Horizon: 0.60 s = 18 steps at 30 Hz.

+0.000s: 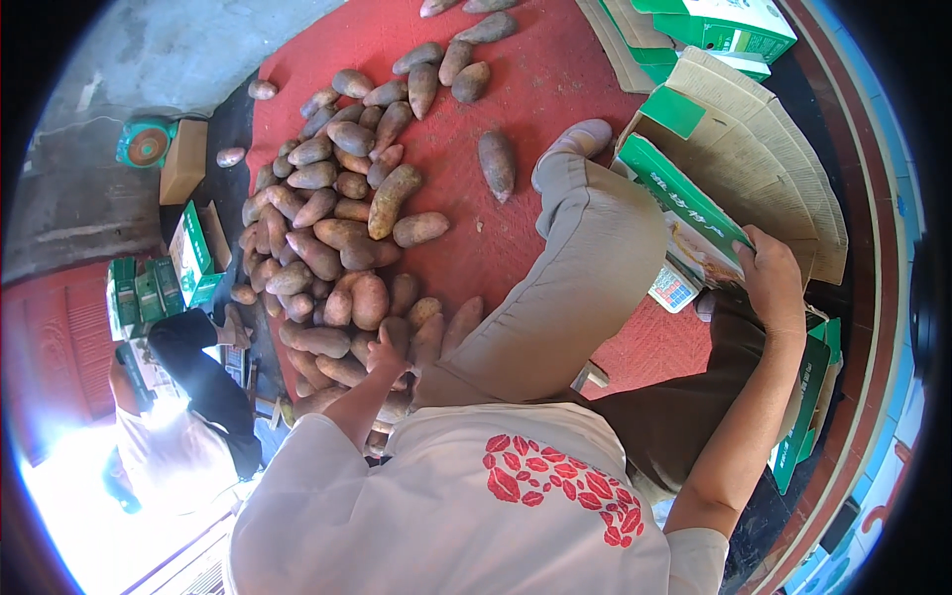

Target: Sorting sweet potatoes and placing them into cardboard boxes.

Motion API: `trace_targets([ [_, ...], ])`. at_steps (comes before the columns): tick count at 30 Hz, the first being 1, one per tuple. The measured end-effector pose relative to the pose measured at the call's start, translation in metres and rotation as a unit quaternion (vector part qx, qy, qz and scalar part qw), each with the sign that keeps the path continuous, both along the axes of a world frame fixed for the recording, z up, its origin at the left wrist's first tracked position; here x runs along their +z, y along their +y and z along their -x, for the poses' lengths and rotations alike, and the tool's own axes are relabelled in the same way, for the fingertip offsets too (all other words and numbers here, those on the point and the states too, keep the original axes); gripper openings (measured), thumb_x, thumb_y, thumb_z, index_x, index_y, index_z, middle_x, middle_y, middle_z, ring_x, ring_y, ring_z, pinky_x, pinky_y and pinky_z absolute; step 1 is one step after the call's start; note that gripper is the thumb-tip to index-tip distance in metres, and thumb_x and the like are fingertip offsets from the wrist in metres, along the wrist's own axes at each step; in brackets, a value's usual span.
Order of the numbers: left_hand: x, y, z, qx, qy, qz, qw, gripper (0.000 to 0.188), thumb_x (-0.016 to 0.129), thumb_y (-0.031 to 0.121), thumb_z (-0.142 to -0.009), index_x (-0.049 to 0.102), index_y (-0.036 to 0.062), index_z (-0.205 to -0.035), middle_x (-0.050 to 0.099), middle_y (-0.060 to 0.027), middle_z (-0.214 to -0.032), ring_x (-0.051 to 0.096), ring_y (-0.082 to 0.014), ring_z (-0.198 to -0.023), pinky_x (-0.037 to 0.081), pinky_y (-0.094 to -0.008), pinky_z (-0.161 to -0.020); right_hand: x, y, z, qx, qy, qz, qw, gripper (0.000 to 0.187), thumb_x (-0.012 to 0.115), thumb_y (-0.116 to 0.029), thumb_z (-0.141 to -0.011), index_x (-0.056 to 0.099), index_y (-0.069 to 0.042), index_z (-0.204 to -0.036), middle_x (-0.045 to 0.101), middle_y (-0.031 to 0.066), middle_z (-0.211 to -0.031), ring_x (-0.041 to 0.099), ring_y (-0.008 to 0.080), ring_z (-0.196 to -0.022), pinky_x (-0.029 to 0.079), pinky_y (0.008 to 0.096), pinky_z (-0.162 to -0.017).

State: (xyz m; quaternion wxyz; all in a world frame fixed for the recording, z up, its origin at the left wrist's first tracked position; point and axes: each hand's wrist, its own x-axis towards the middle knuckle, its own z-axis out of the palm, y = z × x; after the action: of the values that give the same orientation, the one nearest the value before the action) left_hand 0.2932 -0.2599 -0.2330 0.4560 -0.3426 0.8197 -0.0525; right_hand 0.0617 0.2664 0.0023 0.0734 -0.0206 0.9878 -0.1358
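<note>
My left hand (389, 355) reaches down into the near edge of a big heap of brown, purplish sweet potatoes (315, 255). Its fingers look spread against the tubers; the heap and the hand itself partly hide what they touch. With my right hand (772, 273) I grip the rim of an open green and white cardboard box (684, 203), whose brown flaps (754, 149) are folded outward. Beside that box, between my legs, shows a small device with coloured keys (675, 287), like a scale's keypad. A single sweet potato (497, 167) lies apart, left of my shoe.
A red mat (466, 149) spreads under the heap. More green boxes stand at the upper right (734, 30), lower right (808, 397) and left (198, 253). Another person (188, 397) sits at the left. A green, round-faced device (147, 145) stands by the wall.
</note>
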Motion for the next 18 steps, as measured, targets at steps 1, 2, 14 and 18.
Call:
trace_targets([
  [1, -0.002, -0.001, -0.001, 0.024, 0.009, 0.003, 1.000, 0.128, 0.087, 0.037, -0.061, -0.004, 0.0224, -0.151, 0.039, -0.0193, -0.133, 0.052, -0.0326, -0.119, 0.049, -0.0402, -0.096, 0.001, -0.001, 0.000, -0.003, -0.003, 0.001, 1.000, 0.020, 0.056, -0.018, -0.088, 0.063, -0.003, -0.099, 0.064, 0.0208, -0.092, 0.060, 0.0382, -0.091, 0.046, 0.0461, -0.080],
  [2, -0.003, -0.003, -0.002, 0.049, 0.018, 0.005, 0.999, 0.129, 0.087, 0.035, -0.061, -0.005, 0.0223, -0.151, 0.039, -0.0206, -0.133, 0.054, -0.0323, -0.117, 0.049, -0.0400, -0.095, 0.001, -0.002, 0.001, -0.004, -0.001, 0.000, 1.000, 0.020, 0.056, -0.018, -0.088, 0.063, -0.003, -0.099, 0.064, 0.0208, -0.092, 0.060, 0.0382, -0.091, 0.046, 0.0461, -0.080],
  [14, -0.005, -0.017, 0.038, 0.120, 0.079, -0.063, 0.988, 0.101, 0.075, 0.032, -0.067, 0.020, 0.0054, -0.147, 0.053, -0.0225, -0.128, 0.056, -0.0348, -0.116, 0.049, -0.0365, -0.094, 0.001, 0.000, 0.000, -0.008, -0.012, -0.013, 1.000, 0.020, 0.058, -0.019, -0.088, 0.064, -0.004, -0.099, 0.066, 0.0192, -0.092, 0.061, 0.0365, -0.091, 0.046, 0.0455, -0.081],
  [18, -0.014, -0.037, 0.060, 0.128, 0.052, -0.119, 0.983, 0.079, 0.075, 0.032, -0.066, 0.046, 0.0038, -0.134, 0.064, -0.0180, -0.110, 0.066, -0.0287, -0.088, 0.053, -0.0364, -0.082, 0.000, -0.002, 0.000, 0.002, -0.005, -0.017, 1.000, 0.019, 0.057, -0.019, -0.088, 0.064, -0.005, -0.100, 0.066, 0.0187, -0.092, 0.061, 0.0357, -0.092, 0.047, 0.0455, -0.081],
])
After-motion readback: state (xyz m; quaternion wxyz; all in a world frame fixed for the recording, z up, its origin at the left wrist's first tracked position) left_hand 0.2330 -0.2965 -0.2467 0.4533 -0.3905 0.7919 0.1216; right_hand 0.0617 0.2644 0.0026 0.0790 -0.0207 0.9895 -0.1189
